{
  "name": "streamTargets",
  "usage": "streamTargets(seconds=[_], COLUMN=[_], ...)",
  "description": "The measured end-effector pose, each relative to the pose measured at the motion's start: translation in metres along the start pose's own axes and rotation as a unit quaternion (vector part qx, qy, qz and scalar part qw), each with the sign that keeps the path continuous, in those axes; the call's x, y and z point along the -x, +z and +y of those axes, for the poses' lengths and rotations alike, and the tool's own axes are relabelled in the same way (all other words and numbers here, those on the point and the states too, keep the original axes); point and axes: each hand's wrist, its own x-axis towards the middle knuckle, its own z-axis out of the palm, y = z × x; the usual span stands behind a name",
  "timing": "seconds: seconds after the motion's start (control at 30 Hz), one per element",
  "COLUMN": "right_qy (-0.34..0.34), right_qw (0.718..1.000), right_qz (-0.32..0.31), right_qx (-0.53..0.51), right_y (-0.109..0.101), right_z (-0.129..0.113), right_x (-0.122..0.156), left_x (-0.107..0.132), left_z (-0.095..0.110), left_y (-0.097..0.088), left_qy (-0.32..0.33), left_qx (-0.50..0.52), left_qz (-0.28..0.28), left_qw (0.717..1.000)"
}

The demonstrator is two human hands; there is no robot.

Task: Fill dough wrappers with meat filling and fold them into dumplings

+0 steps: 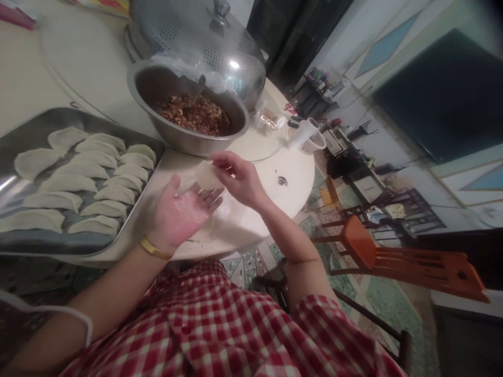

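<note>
My left hand [183, 212] lies palm up and floured, fingers stretched out, over the round table's near edge. My right hand [239, 178] pinches a thin round dumpling wrapper [205, 175] and holds it over the left hand's fingertips. Just behind the hands stands a steel bowl [157, 84] of brown minced filling [194, 112] with a spoon handle sticking out of it. To the left, a metal tray [35, 123] carries several folded dumplings [84, 183] in rows.
A domed perforated steel lid [204, 42] sits behind the bowl. Small packets and a white basket [314, 141] lie at the table's far right edge. An orange wooden chair [396, 259] stands to the right on the patterned floor. My lap shows red checked cloth.
</note>
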Motion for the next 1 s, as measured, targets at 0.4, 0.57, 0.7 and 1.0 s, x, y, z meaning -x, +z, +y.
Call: streamTargets(seconds=[0.4, 0.57, 0.7, 1.0], right_qy=[-0.153, -0.178, -0.161, 0.126], right_qw=[0.949, 0.967, 0.983, 0.951], right_qz=[-0.202, -0.109, 0.049, -0.132], right_qx=[0.188, 0.147, 0.080, -0.249], right_y=[0.019, 0.024, 0.026, 0.008], right_z=[-0.015, -0.013, -0.013, -0.043], right_x=[0.069, 0.075, 0.067, 0.026], left_x=[0.032, 0.034, 0.029, 0.001], left_z=[0.008, 0.006, 0.002, -0.001], left_y=[0.005, 0.005, 0.001, -0.018], left_qy=[-0.004, -0.017, -0.020, -0.024], left_qx=[-0.080, -0.018, 0.086, 0.191], left_qz=[-0.014, -0.025, -0.036, -0.015], left_qw=[0.997, 0.999, 0.995, 0.981])
